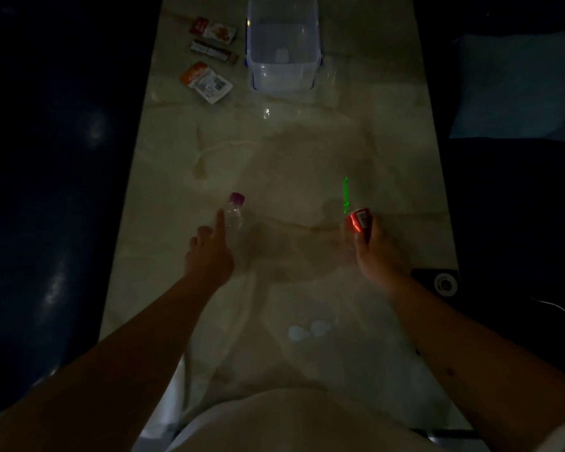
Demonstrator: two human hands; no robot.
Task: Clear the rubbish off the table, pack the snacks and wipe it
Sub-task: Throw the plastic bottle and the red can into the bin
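Observation:
In dim light, a clear plastic bottle [235, 213] with a purple cap stands on the pale marble table [284, 177]. My left hand [209, 252] reaches it, its straight index finger touching the bottle's left side. My right hand [377, 252] grips a red drink can [359, 220] at the table's right. Three snack packets lie at the far left: a red and white one [213, 30], a dark bar pack [213, 51] and an orange and white one [205, 81]. A clear plastic storage box [282, 44] stands at the far middle with nothing visible inside.
A pale cushion [512, 86] lies on a dark seat to the right. A small dark device [437, 280] with a white ring sits at the table's right edge. A green light streak [345, 194] reflects on the tabletop. The floor on the left is dark.

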